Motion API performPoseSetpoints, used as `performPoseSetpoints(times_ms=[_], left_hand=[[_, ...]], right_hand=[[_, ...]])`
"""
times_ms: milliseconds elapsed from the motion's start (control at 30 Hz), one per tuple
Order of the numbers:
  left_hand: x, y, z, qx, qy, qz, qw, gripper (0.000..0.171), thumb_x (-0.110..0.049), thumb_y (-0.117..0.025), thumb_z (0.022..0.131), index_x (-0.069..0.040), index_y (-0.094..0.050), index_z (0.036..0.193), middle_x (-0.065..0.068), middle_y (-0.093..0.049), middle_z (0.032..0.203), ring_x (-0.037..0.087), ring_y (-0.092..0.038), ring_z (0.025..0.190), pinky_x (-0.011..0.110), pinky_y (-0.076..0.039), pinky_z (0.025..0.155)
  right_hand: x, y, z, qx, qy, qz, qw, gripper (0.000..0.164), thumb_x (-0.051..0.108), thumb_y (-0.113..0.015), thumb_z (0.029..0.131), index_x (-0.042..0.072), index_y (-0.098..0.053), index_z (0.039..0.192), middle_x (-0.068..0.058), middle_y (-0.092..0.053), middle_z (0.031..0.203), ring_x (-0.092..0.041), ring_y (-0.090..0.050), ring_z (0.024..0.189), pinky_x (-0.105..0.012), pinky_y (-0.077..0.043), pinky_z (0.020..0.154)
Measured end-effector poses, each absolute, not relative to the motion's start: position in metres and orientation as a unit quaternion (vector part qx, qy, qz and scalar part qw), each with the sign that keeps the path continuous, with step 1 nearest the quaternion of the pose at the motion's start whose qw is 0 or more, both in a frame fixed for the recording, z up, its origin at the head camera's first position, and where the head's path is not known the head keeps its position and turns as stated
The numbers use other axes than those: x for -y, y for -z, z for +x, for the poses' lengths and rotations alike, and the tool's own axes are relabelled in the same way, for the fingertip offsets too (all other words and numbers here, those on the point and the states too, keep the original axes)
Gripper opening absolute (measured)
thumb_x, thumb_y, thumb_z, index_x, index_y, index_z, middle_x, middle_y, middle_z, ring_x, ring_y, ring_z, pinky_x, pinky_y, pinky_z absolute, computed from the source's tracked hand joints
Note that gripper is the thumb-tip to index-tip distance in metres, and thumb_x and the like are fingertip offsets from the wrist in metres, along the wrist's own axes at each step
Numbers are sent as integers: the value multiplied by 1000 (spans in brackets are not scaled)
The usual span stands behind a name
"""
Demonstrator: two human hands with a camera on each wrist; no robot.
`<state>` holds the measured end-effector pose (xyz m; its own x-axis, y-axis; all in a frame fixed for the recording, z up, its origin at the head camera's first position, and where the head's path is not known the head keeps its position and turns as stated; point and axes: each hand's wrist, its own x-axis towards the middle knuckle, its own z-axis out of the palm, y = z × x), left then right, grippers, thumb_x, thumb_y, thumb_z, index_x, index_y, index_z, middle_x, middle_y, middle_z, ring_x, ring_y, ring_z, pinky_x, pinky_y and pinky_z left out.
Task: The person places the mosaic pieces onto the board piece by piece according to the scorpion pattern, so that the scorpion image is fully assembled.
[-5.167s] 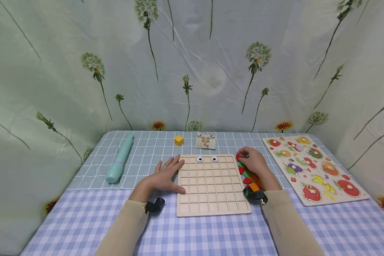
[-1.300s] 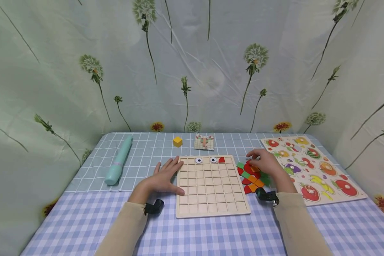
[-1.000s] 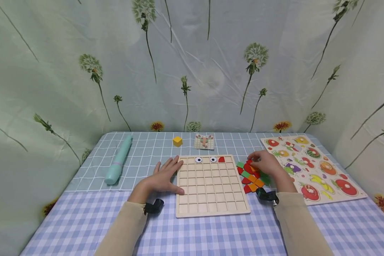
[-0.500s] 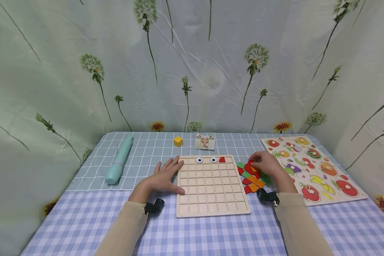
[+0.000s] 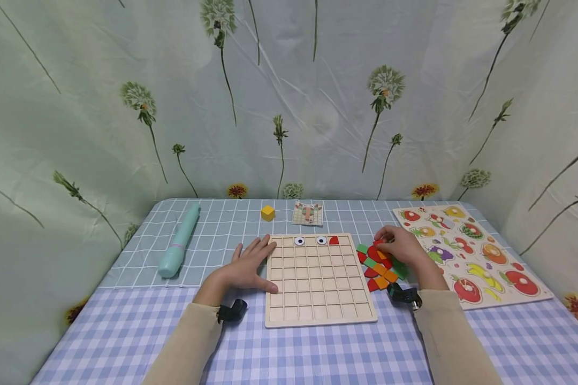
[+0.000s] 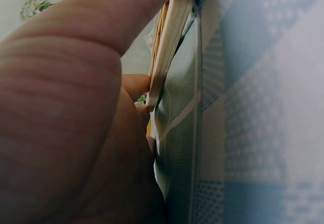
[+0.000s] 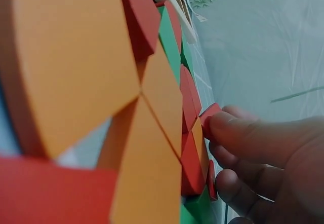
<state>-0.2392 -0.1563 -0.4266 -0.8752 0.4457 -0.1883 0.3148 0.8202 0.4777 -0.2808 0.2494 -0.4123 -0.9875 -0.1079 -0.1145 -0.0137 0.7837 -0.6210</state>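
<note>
A square wooden grid board (image 5: 318, 278) lies in the middle of the table. In its top row sit two round eye pieces (image 5: 299, 241) and a red quarter-round tile (image 5: 334, 240). My left hand (image 5: 244, 270) rests spread along the board's left edge; its thumb and fingers reach onto the rim (image 6: 169, 46). Right of the board is a loose pile of red, green and orange tiles (image 5: 379, 269). Over the pile's far side, my right hand (image 5: 402, 248) pinches a red tile (image 7: 209, 116) between thumb and fingers; its shape is partly hidden.
A small pattern card (image 5: 308, 213) and a yellow cube (image 5: 267, 213) are behind the board. A teal cylindrical case (image 5: 179, 241) lies at the left. On the right is a fruit puzzle board (image 5: 472, 256), close to my right forearm. A printed curtain hangs behind the table.
The red quarter-round tile now sits in the board's top row, beside the right eye piece. My right hand has moved right from the board's edge and pinches a red tile; the left stayed.
</note>
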Motion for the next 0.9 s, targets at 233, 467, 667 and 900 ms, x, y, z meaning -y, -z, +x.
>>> performPoseSetpoints(times_ms=[233, 467, 667, 900], left_hand=[[157, 427, -240, -942, -224, 201, 149, 117, -59, -82, 72, -17, -18, 161, 7, -2, 171, 35, 0, 158, 67, 7, 120], [157, 427, -240, -943, -222, 201, 146, 117, -59, -82, 72, -16, -19, 161, 7, -2, 171, 35, 0, 158, 66, 7, 121], [157, 427, -240, -942, -225, 202, 143, 116, -57, -82, 73, -16, -19, 161, 7, -3, 171, 35, -1, 158, 67, 7, 121], [156, 427, -240, -943, -225, 197, 145, 117, -58, -83, 72, -16, -19, 161, 7, -3, 171, 35, 0, 158, 67, 7, 121]], right_hand=[[-249, 411, -279, -938, 340, -35, 64, 17, 13, -62, 98, 5, -66, 112, -18, -64, 105, -27, -55, 92, -26, -48, 74], [-247, 407, -279, -931, 361, -30, 52, 20, 14, -60, 99, 5, -66, 115, -19, -64, 112, -28, -56, 98, -27, -50, 79], [-245, 405, -278, -925, 376, -43, 39, 19, 15, -59, 101, 6, -67, 116, -18, -65, 115, -29, -57, 101, -27, -50, 80], [-239, 407, -279, -914, 396, -58, 58, 23, 14, -59, 100, 6, -66, 121, -19, -65, 119, -29, -60, 102, -28, -54, 79]])
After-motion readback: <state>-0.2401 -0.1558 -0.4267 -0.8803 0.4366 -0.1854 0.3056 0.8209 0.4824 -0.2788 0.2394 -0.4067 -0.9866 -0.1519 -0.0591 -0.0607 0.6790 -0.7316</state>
